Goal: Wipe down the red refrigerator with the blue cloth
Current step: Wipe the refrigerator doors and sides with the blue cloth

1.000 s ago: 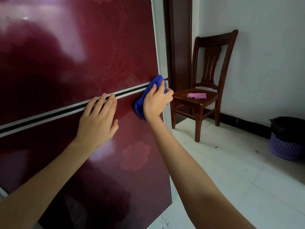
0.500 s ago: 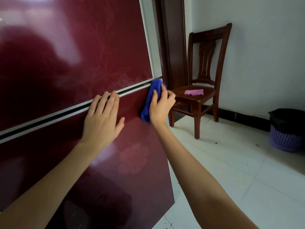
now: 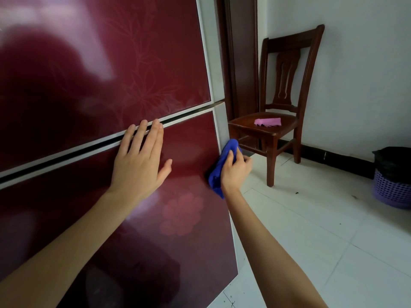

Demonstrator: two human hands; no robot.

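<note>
Red and glossy, the refrigerator [image 3: 89,74] fills the left of the view, its 2 doors parted by a silver-edged gap. White floor tiles [image 3: 311,241] spread to the right. A dark wooden chair [image 3: 287,70] stands against the wall near the refrigerator's right side, with a pink cloth [image 3: 268,122] lying on its seat. At the far right a purple perforated basket [image 3: 391,192] sits by the wall, lined with a black bag [image 3: 393,161]; its contents cannot be seen. The left hand [image 3: 140,165] rests flat on the lower door, fingers straight, tips reaching the gap, holding nothing. The right hand [image 3: 235,172] grips the blue cloth [image 3: 216,174], fingers curled over it, pressing it against the lower door's right edge.
</note>
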